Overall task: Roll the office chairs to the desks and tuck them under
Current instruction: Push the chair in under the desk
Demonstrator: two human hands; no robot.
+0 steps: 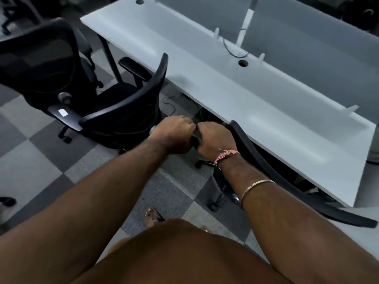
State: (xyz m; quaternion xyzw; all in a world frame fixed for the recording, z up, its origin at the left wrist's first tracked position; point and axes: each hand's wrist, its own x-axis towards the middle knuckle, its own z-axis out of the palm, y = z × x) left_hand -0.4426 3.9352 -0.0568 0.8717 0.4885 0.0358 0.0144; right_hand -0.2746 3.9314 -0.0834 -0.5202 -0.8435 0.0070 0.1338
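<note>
**Both hands on one armrest, chair about halfway under the desk**

So here's where I'm at. My left hand [174,133] and right hand [214,139] are pressed knuckle to knuckle, both curled around what looks like the dark armrest [195,140] of the black mesh-backed office chair on the right [287,173]. Most of that armrest is hidden under my fingers, so I can't see exactly how the grip sits. I'm guessing both hands went to one spot because it's the closest solid handle for steering the thing on its castors.

That chair sits right against the front edge of the long white laminate desk [235,95], backrest angled, its seat mostly hidden below the top. Not square yet, I'd say.

The second black mesh office chair [114,107] stands just left of my hands, turned sideways to the desk and not tucked in at all. A third dark chair [41,58] is further left, near the desk's corner. Grey checkered carpet tiles [51,160] underneath, so rolling should take a bit of push. A loose black cable [170,101] lies on the floor under the desk, which a castor could snag.
</note>
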